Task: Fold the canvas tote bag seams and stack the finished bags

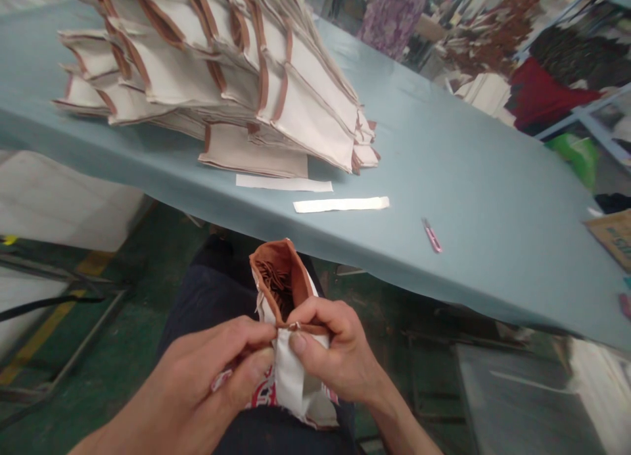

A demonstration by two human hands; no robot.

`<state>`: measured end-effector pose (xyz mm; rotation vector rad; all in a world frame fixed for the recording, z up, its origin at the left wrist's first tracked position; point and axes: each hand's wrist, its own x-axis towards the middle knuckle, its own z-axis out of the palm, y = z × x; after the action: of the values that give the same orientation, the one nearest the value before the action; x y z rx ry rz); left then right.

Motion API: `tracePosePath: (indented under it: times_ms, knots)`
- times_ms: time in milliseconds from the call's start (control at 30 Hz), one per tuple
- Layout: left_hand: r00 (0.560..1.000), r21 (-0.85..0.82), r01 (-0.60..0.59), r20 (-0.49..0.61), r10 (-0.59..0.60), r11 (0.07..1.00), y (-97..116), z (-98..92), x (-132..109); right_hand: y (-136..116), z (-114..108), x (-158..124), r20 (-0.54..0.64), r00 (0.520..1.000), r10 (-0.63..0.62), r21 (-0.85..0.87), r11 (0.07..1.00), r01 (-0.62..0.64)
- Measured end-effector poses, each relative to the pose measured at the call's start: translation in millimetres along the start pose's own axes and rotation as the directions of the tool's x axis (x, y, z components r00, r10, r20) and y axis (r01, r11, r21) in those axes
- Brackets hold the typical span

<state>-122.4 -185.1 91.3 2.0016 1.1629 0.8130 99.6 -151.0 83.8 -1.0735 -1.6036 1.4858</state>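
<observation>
A white fabric bag (292,376) with brown edging and a brown inside rests on my lap, its mouth gaping upward. Brown stringy material (276,285) shows within it. My left hand (217,369) pinches the bag's left side near the rim, fingers closed. On the right, my right hand (335,350) grips the rim between thumb and bent fingers. Red printing appears on the lower part of the bag, partly covered by my hands.
A blue-covered table (444,179) runs across in front. On it lie a large stack of white pieces with brown edging (197,73), two white strips (340,205) and pink thread snips (432,237). A person in patterned clothing (394,18) is beyond the table.
</observation>
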Motion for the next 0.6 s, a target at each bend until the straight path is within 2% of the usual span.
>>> tracePosePath:
  times_ms: [67, 133, 200, 400, 533, 600]
  knots:
    - [0.990, -0.126, 0.109, 0.102, -0.097, 0.986, -1.8, -4.0, 3.8, -0.1, 0.4, -0.4, 0.011, 1.000, 0.010, 0.010, 1.000, -0.011]
    - [0.983, -0.177, 0.151, 0.131, -0.128, 0.973, -2.6, -7.4, 10.8, -0.1, 1.2, -0.7, 0.012, 1.000, 0.023, 0.010, 1.000, -0.024]
    - [0.988, -0.160, 0.117, 0.115, -0.099, 0.980, -3.2, -9.1, 18.2, 0.1, 1.9, -0.6, 0.013, 0.999, 0.037, 0.006, 0.999, -0.037]
    - [0.998, 0.013, -0.058, -0.023, 0.058, 0.998, -5.3, -15.0, 27.1, 1.7, 1.7, -0.2, 0.014, 1.000, 0.021, 0.009, 1.000, -0.021]
    - [0.986, 0.092, -0.157, 0.075, 0.151, 0.983, -6.2, -25.3, 31.0, 1.5, 1.7, 0.5, 0.051, 0.998, 0.026, 0.014, 1.000, -0.027]
    - [0.979, 0.144, -0.172, 0.134, 0.153, 0.975, -8.9, -29.7, 31.6, 1.4, 1.7, 0.6, 0.075, 0.996, 0.038, 0.026, 0.999, -0.040]
